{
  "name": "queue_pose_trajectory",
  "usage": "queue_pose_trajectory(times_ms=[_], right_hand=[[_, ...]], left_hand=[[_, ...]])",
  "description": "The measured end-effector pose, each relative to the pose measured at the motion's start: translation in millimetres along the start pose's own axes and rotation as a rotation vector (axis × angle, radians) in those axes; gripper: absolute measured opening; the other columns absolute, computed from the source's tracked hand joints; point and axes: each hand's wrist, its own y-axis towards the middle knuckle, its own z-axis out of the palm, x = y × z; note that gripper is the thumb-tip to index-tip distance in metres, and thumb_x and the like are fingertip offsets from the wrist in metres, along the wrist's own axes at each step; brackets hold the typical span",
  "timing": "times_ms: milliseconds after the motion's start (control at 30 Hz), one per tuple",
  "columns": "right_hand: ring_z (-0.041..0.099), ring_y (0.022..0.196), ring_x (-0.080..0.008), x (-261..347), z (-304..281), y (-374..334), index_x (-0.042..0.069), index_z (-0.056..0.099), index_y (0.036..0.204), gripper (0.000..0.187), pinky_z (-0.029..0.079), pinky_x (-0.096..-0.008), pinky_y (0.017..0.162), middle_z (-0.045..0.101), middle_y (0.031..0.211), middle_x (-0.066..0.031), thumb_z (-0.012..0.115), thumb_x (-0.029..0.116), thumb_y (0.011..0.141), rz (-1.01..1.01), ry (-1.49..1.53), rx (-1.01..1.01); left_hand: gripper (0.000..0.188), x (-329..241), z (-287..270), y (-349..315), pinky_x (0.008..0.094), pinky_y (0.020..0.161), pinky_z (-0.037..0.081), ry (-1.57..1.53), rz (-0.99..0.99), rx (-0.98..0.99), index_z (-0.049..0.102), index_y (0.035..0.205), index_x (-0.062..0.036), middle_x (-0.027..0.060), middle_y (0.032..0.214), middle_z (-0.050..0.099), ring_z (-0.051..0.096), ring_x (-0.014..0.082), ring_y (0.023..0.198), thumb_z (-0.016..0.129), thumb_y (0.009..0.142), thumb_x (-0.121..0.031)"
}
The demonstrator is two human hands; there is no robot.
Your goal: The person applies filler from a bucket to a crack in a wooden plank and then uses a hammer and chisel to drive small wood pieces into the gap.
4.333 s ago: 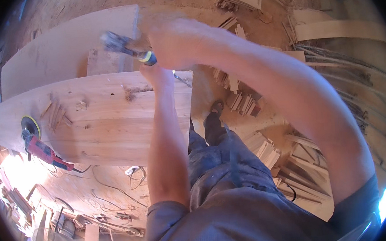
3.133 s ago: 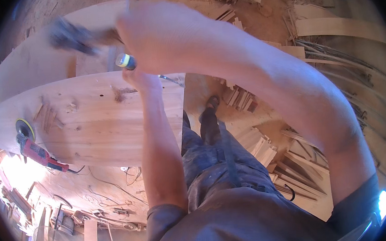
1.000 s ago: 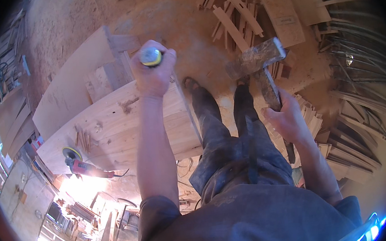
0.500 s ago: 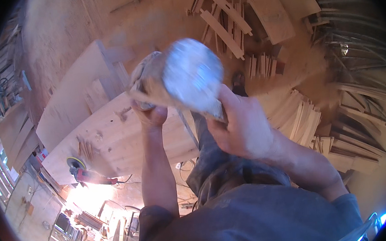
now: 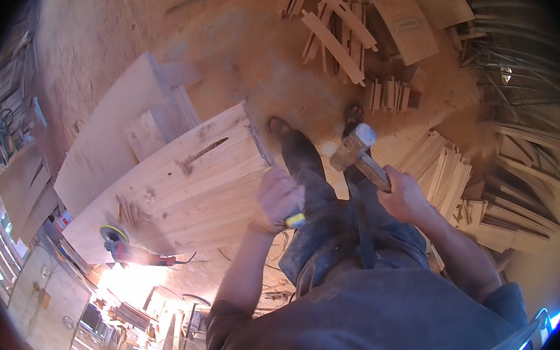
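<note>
My right hand (image 5: 401, 195) is closed round the handle of a mallet (image 5: 353, 148) with a worn, pale head, held in front of my right leg. My left hand (image 5: 278, 201), slightly blurred, is wrapped round a short tool with a yellow and grey end (image 5: 295, 220); the rest of it is hidden in my fist. That fist is near the right end of a wide wooden panel (image 5: 208, 187). Dark marks and a long dark slot (image 5: 211, 148) show in the panel's face, with a few wood slivers (image 5: 127, 212) lying on it.
A red angle grinder (image 5: 131, 254) with a yellow-rimmed disc lies at the panel's near left edge. Another pale board (image 5: 109, 139) is beyond the panel. Wood strips (image 5: 338, 32) and flat boards (image 5: 403, 24) lie ahead on the dusty floor, and stacked planks (image 5: 444, 168) to my right.
The mallet has come down from close in front of me to beside my right leg. My left hand has moved right and nearer my body, uncovering the panel's end and slot.
</note>
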Motion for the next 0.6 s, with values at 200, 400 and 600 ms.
queue_pose_trajectory(times_ms=[200, 400, 600], right_hand=[[0.063, 0.092, -0.052, -28, 24, -11, 0.0, 0.056, 0.1, 0.023, 0.049, -0.059, 0.082, 0.066, 0.088, -0.0318, 0.063, 0.011, 0.081, 0.001, -0.125, 0.21], [0.063, 0.092, -0.0516, -18, 50, -19, -0.001, 0.058, 0.097, 0.023, 0.05, -0.0556, 0.08, 0.066, 0.089, -0.0309, 0.066, 0.012, 0.08, 0.115, 0.03, 0.152], [0.065, 0.061, -0.0313, -37, 50, 0, -0.005, 0.061, 0.102, 0.028, 0.051, -0.0443, 0.061, 0.062, 0.071, -0.018, 0.065, 0.01, 0.078, 0.255, 0.346, 0.048]], left_hand=[[0.026, 16, 4, -27, 0.0384, 0.077, 0.044, 0.169, 0.205, 0.952, 0.058, 0.074, -0.015, 0.002, 0.077, 0.054, 0.056, 0.0224, 0.08, 0.077, 0.062, -0.026], [0.039, -12, 27, 49, 0.0381, 0.07, 0.044, 0.091, -0.025, 0.603, 0.058, 0.077, -0.0152, 0.0028, 0.078, 0.056, 0.058, 0.0241, 0.081, 0.084, 0.05, -0.026], [0.044, 0, 53, 68, 0.0409, 0.066, 0.045, 0.126, -0.18, 0.443, 0.057, 0.077, -0.0138, 0.004, 0.077, 0.056, 0.059, 0.026, 0.077, 0.085, 0.043, -0.022]])
